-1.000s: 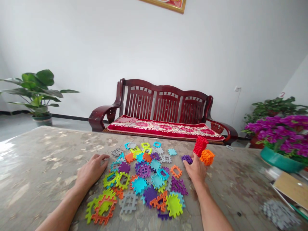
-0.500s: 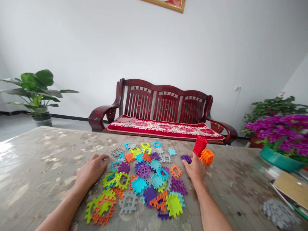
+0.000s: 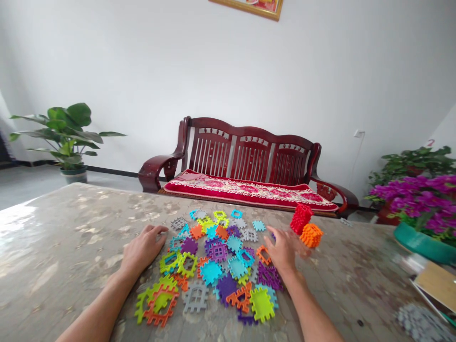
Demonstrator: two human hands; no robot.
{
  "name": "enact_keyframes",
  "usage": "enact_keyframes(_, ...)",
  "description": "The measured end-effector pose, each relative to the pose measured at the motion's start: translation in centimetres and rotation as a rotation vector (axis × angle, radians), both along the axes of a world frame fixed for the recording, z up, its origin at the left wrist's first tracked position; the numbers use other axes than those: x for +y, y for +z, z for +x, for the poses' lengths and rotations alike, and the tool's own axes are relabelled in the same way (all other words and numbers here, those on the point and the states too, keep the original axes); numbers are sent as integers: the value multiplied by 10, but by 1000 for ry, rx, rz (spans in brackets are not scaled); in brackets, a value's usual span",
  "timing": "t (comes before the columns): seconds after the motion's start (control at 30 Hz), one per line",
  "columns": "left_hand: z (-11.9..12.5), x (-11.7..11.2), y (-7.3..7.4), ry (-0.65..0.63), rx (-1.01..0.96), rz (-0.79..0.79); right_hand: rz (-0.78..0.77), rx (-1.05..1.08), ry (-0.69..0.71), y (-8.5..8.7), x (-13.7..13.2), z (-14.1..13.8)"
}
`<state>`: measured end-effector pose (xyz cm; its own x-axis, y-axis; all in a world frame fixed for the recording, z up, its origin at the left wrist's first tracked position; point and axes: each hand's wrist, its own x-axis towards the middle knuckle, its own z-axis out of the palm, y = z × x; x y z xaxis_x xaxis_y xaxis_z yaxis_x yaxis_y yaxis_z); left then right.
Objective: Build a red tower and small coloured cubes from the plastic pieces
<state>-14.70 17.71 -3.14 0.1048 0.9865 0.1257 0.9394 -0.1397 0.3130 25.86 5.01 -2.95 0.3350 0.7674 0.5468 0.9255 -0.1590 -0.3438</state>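
My left hand lies on the table left of a loose pile of interlocking plastic tiles, its fingers relaxed and holding nothing. On the pile's right side, my right hand hovers with thumb and fingers apart, close to an orange frame tile. A small purple piece shows partly behind its fingers. Beyond that hand stand a red stack of tiles and an orange stack. The pile holds a cyan tile, a grey window tile and a lime tile.
The patterned table spans the foreground. Grey tiles lie at the lower right, near a cardboard box and a teal flower pot. Behind the table is a wooden bench; a potted plant stands to the left.
My right hand has let go of the purple piece and drawn back toward the pile, its fingers spreading. My left hand stays resting on the table. The view has shifted slightly.
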Motion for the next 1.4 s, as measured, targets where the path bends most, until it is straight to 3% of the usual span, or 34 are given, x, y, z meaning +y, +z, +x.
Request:
enact_keyframes(0.13,1,-2,1,11,-1,-1,-108,55,228,1,13,-32)
enact_keyframes(0.27,2,-3,2,8,-14,4,-212,48,304,10,30,-52)
enact_keyframes(0.53,2,-4,3,4,-27,8,-362,7,168,31,55,-80)
enact_keyframes(0.87,2,-6,5,6,-41,-1,-448,-57,-15,30,67,-102)
enact_keyframes(1.0,3,-6,6,14,-25,-10,-369,-56,9,26,69,-106)
enact_keyframes(1.13,3,-6,8,13,-18,-8,-216,90,126,27,69,-100)
enact_keyframes(1.23,3,-7,8,20,-19,-4,-108,300,186,28,64,-80)
enact_keyframes(1.4,3,-6,6,17,-39,11,34,585,88,12,46,-23)
